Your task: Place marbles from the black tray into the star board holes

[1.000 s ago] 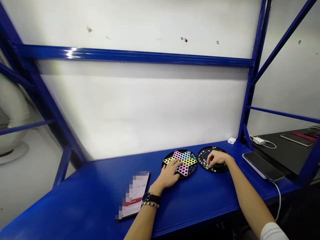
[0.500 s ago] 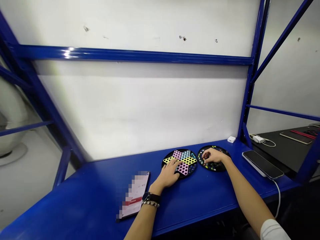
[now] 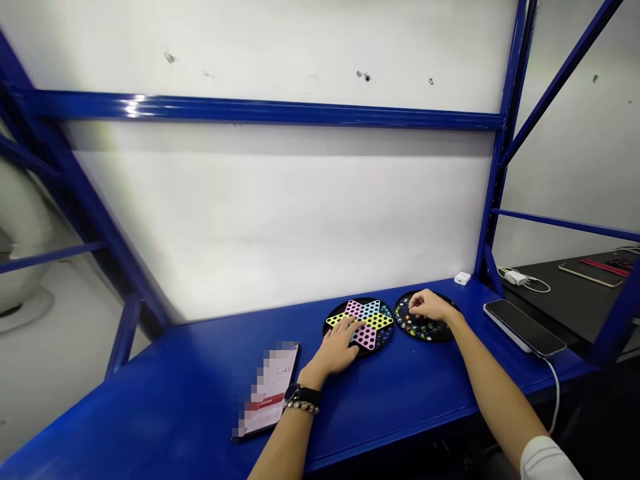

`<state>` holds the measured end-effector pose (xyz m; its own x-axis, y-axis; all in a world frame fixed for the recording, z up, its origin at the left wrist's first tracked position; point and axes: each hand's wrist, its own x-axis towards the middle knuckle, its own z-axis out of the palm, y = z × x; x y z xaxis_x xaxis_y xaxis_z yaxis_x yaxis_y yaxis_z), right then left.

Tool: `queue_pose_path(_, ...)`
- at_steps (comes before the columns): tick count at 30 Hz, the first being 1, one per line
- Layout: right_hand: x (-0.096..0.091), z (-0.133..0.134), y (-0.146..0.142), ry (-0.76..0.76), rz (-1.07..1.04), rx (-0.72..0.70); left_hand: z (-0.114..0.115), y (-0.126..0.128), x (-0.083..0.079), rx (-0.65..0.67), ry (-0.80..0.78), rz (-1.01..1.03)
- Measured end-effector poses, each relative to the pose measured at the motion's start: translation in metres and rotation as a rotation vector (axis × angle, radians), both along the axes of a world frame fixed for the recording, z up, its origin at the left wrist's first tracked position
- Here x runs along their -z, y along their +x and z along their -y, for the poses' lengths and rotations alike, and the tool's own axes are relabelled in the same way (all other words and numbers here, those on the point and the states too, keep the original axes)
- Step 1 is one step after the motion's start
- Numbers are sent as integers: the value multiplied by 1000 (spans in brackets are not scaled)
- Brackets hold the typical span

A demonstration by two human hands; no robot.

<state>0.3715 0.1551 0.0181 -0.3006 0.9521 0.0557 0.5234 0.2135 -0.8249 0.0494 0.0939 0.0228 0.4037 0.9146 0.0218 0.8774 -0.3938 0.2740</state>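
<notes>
On the round black Chinese checkers board (image 3: 386,339), my left hand (image 3: 336,351) lies palm down with its fingers spread, resting over the lower left of the pink, yellow and blue star (image 3: 369,319); it is open and has hold of nothing. Just to the right of the board, a second round black tray (image 3: 443,336) sits apart from it, scattered with small coloured marbles (image 3: 415,325). My right hand (image 3: 431,307) is over that tray with its fingers curled down among the marbles, half closed; I cannot tell whether it has a marble pinched, since the fingers hide it. The board and tray both sit on a blue steel bench (image 3: 150,407). To the left of the board lies a phone (image 3: 267,390) with a pixelated screen, and near it, on my left wrist, I wear a black watch (image 3: 303,395) above a beaded bracelet (image 3: 301,407). Farther right of the board lies a second, dark-screened phone (image 3: 524,327) with a white cable (image 3: 556,393) running off it, and behind the tray, against the wall, sits a small white box (image 3: 463,279)
</notes>
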Motion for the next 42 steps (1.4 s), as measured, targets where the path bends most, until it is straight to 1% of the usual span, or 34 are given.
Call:
queue_pose_path(3, -2, 1, 3, -28, -12, -4, 1, 0, -1, -1, -9, 3)
queue_pose_path(7, -6, 5, 2, -97, 62, -100, 1, 1, -2, -5, -3, -18)
queue_pose_path(9, -8, 7, 0, -126, 100, -121, 2, 2, -3, -7, 0, -20)
queue_pose_path(14, -12, 9, -4, -120, 158, -117, 3, 2, -3, 1, 9, -6)
queue_pose_path(19, -13, 11, -3, -163, 216, -195, 4, 3, -5, -14, -3, -6)
queue_pose_path(23, -11, 12, -3, -175, 203, -220, 6, 4, -7, -9, -3, 1)
queue_pose_path(25, -10, 12, -3, -153, 167, -190, 6, 3, -8, 0, -4, 1)
queue_pose_path(26, -10, 11, -3, -134, 110, -155, 6, 3, -8, 1, -6, 0)
queue_pose_path(31, -12, 6, -5, -53, -357, 53, 4, 2, -7, -5, -9, -7)
queue_pose_path(35, -13, 3, -11, -3, -601, 154, 4, 3, -7, -6, -19, -10)
queue_pose_path(36, -14, 2, -12, -3, -616, 171, 4, 3, -7, -7, -17, -9)
queue_pose_path(38, -15, 1, -14, -3, -579, 201, 4, 2, -6, -6, -8, -5)
queue_pose_path(42, -13, 0, -15, 9, -439, 298, 3, 2, -4, -2, 10, 6)
